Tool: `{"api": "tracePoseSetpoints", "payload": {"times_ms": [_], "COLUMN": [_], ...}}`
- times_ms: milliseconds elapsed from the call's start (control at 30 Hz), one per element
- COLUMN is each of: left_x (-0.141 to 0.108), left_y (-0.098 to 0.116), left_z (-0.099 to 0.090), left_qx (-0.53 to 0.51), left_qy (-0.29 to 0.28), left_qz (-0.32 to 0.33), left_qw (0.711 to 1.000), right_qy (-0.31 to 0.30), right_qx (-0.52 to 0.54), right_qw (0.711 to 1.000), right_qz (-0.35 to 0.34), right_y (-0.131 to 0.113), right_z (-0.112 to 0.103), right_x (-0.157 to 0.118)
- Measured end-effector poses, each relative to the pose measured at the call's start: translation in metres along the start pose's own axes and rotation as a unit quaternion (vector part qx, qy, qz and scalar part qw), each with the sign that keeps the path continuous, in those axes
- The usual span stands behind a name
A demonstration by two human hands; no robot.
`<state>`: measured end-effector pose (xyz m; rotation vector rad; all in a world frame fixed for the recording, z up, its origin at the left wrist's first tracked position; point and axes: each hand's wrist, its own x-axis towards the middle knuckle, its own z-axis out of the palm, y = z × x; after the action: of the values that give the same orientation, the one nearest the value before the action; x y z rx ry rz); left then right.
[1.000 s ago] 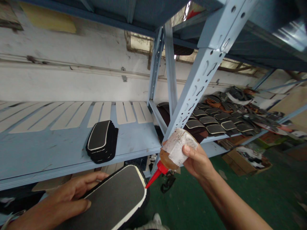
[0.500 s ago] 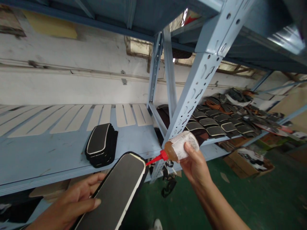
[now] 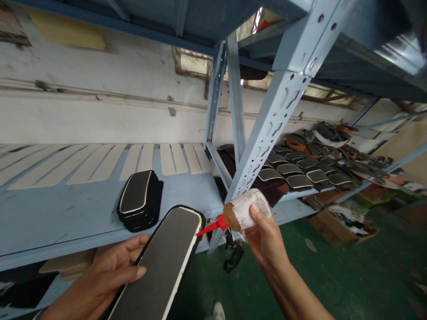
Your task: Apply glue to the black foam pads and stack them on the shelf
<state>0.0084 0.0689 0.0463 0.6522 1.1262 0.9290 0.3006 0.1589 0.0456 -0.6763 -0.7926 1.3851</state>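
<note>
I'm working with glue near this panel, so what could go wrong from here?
The red nozzle of the glue bottle in the right hand sits close to the dark panel's cream edge, so a drip could mark its face. The left hand alone supports that tilted panel, which could slip.

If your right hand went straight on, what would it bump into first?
Your right hand holds a glue bottle; its red nozzle would first meet the black pad in your left hand, though depth is unclear.
</note>
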Motion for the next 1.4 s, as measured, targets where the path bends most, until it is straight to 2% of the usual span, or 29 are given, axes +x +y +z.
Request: {"api": "tracePoseSetpoints", "payload": {"times_ms": [167,367,700,900,1267,1400], "left_x": [0.001,0.002,0.014,0.022,0.034,0.042], "left_y": [0.004,0.012,0.017,0.025,0.037,0.04], "left_z": [0.002,0.008,0.015,0.023,0.029,0.032], "left_qx": [-0.039,-0.034,-0.051,-0.031,-0.03,-0.046], "left_qy": [-0.019,0.008,0.057,0.072,0.074,0.101], "left_qz": [-0.026,-0.026,0.006,0.032,0.049,0.067], "left_qw": [0.999,0.999,0.997,0.996,0.996,0.992], "right_qy": [-0.01,-0.014,-0.051,-0.035,-0.055,-0.052], "right_qx": [0.024,0.015,-0.014,-0.026,-0.033,-0.031], "right_qw": [1.0,1.0,0.998,0.999,0.998,0.998], "right_qz": [-0.001,0.011,0.021,0.019,0.029,0.023], "right_y": [0.004,0.009,0.017,0.019,0.01,0.007], "right_z": [0.005,0.008,-0.002,-0.007,-0.007,-0.008], "right_x": [-0.009,-0.017,-0.034,-0.042,-0.055,-0.058]}}
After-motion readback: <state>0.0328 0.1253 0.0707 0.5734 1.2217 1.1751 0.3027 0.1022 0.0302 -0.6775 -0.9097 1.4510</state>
